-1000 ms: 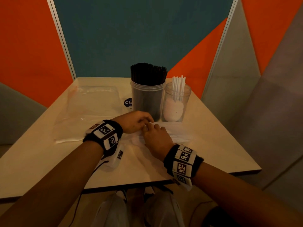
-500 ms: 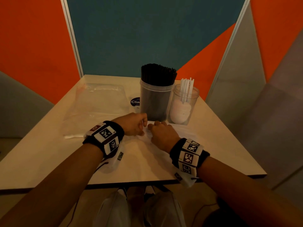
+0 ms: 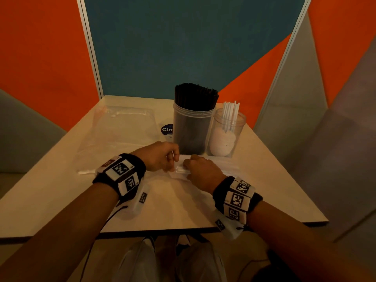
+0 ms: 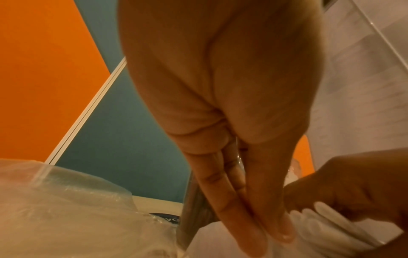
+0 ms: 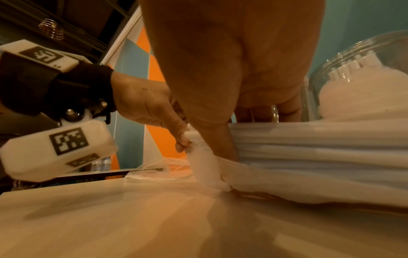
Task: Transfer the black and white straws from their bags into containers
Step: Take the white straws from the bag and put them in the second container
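A clear bag of white straws lies on the table in front of two jars. My left hand pinches the plastic edge at the bag's mouth between thumb and fingertips. Beside it my right hand is curled over the near end of the white straws, thumb down at the mouth. Straw ends poke out beside it. The tall jar is packed with black straws. The smaller jar holds a few white straws.
An empty clear bag lies flat at the back left of the table. A round dark sticker sits left of the tall jar. Orange and teal partition walls close in the back and sides. The jars stand just behind my hands.
Both hands stayed on the bag. They drew a little apart, the left pulling the bag's mouth leftward. The head view drifted.
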`<state>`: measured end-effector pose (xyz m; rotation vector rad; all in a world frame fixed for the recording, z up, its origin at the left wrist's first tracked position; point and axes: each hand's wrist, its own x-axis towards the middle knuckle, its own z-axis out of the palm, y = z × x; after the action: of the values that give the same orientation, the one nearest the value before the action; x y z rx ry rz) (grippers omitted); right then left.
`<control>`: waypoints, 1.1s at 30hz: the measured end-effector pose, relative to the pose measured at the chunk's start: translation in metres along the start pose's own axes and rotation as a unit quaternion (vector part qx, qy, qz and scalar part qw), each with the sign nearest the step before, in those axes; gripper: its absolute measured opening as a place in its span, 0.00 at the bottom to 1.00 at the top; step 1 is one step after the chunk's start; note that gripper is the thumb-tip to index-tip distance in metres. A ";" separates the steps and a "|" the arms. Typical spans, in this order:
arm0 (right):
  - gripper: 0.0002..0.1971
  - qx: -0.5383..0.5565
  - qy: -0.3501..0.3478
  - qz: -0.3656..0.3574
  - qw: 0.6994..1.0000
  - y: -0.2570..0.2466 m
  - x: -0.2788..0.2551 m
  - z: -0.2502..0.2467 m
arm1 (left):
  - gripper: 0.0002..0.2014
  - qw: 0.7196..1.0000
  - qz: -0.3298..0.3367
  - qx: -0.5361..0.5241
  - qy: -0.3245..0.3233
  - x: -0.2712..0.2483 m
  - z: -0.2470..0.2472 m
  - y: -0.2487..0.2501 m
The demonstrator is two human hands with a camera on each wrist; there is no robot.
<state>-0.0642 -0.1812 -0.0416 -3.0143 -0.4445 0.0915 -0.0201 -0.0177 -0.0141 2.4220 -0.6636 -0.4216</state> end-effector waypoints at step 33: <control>0.02 0.592 0.309 -0.118 0.735 0.081 -0.015 -0.152 | 0.06 0.987 0.128 0.059 0.082 0.019 -0.011 0.041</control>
<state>-0.0439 -0.2753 0.1024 -1.5565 -0.4321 -0.4572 -0.0140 -0.0521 0.0174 2.4065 -0.9330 -0.0781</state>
